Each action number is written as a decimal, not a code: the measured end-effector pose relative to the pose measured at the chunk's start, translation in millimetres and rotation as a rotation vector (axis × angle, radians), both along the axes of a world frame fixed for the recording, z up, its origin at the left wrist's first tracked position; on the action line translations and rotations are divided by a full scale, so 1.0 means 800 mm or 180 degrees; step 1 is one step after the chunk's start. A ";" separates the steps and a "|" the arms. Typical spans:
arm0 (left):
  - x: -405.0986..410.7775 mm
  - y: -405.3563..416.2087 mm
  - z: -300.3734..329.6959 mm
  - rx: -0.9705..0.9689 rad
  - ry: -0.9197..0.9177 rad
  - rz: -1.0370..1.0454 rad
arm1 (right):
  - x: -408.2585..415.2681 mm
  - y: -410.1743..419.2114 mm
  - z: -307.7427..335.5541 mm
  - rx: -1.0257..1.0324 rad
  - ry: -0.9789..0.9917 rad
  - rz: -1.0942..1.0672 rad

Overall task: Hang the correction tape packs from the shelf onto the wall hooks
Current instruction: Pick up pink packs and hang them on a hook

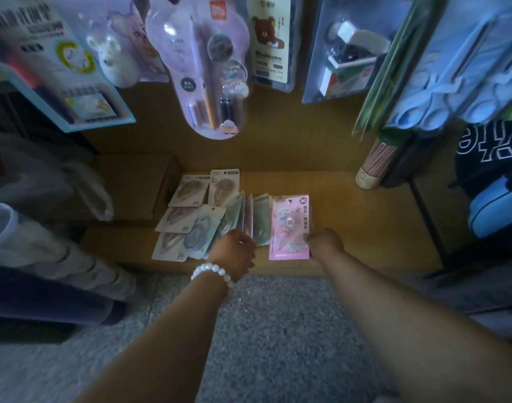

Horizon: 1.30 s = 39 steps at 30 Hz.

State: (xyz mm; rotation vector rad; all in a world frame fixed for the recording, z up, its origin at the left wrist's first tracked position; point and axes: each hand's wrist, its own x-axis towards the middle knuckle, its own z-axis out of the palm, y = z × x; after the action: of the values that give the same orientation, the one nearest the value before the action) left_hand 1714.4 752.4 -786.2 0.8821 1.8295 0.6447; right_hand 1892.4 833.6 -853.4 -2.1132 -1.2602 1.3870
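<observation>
1. Right hand (326,241): fingers curled on the right edge of the pink pack (290,228), thumb side at the pack's lower right; grips it. Pack lies flat or barely lifted on the shelf (365,216), can't tell which.
2. Right arm reaches in from 5 o'clock, forearm straight, hand knuckles-up.
3. Left hand (234,251): back of hand to camera, fingers curled down into the lower edges of the fanned packs (249,216); fingertips hidden, so whether it pinches them or only touches, can't tell.
4. Left arm comes from 7 o'clock, bead bracelet (212,271) on the wrist.
5. Fanned packs stand on edge at shelf centre, just beside the pink pack at its 9 o'clock.
6. Flat packs (185,210), several overlapping, marked "20", lie at 9–10 o'clock of the left hand.
7. Hung blister cards (211,62) fill 12 o'clock, above the shelf.
8. Pencil tube (374,167) leans at 2 o'clock.
9. Grey floor (263,330) under both forearms.
</observation>
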 end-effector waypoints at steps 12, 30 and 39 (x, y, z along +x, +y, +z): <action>0.019 0.013 -0.012 0.0501 -0.0592 0.0846 | -0.025 -0.032 0.044 0.0480 0.1605 0.0169; -0.005 0.006 -0.048 0.0503 -0.0923 0.1030 | -0.009 0.017 -0.020 -0.0171 -0.0617 0.0216; -0.008 0.000 -0.044 0.0468 -0.0745 0.1121 | -0.002 0.010 0.008 0.0622 0.0253 -0.0951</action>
State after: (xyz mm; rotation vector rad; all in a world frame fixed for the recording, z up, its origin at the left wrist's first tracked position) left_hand 1707.7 752.2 -821.1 0.5510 1.7521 1.0690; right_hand 1890.4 841.8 -847.4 -1.9943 -0.9593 1.1578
